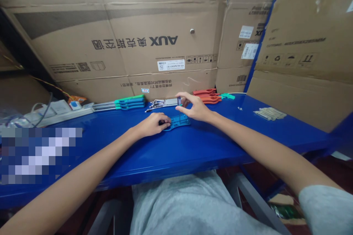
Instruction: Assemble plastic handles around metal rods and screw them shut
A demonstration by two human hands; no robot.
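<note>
A blue plastic part (pixel 176 122) with slots and holes lies flat on the blue table (pixel 165 150). My left hand (pixel 156 124) is closed on its left end, fingertips pressing it at the table. In my right hand (pixel 194 107) a small screwdriver (pixel 179 101) with a clear purplish handle stands upright between thumb and fingers. Its thin shaft points down to the right half of the blue part; whether the tip sits in a screw is too small to tell. Just behind my hands lies a row of thin white-and-black rods (pixel 162 103).
Blue-green handled pieces (pixel 131 102) lie back left beside a white power strip (pixel 60 115) with plugs. Red-orange handles (pixel 208 97) and a green piece (pixel 227 96) lie back right. Pale sticks (pixel 270 114) rest farther right. Cardboard (pixel 132 55) walls in the table.
</note>
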